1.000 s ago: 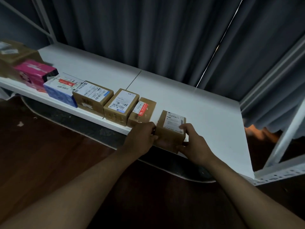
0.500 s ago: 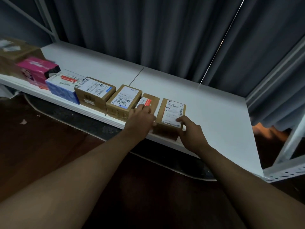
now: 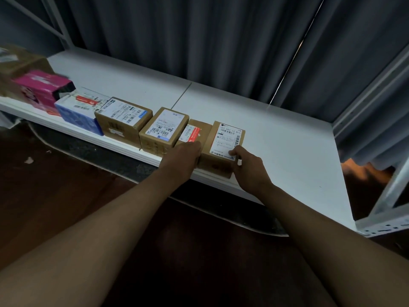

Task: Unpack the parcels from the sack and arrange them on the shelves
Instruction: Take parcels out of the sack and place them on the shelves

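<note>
Your left hand (image 3: 182, 160) and right hand (image 3: 250, 168) both sit on the rightmost cardboard box (image 3: 223, 149), which stands at the front edge of the white shelf (image 3: 287, 151). Your left hand rests against the box's left side, in the gap next to its neighbour; you cannot tell from here how far its fingers curl. Your right hand holds the box's near right corner, thumb up on the white label and the other fingers down the right side.

That label reads "502 602 12 815" across the top, with barcodes beneath and along its right edge; the smaller print is too fine to read.

The box closes a row running left along the shelf's front edge. Touching it on the left is a low brown parcel (image 3: 194, 131) with a white-and-red sticker whose writing is unreadable. Next comes a brown box (image 3: 163, 129) with a white barcode label, then another brown box (image 3: 124, 120) whose label carries a small blue patch. Beyond these stand a blue-sided box (image 3: 77, 114) with a red-striped label, a pink box (image 3: 39, 87), and a blurred large brown carton (image 3: 20, 63) at the far left.

Grey curtains (image 3: 199, 41) hang behind the shelf, and a dark wooden floor (image 3: 55, 185) lies below.
</note>
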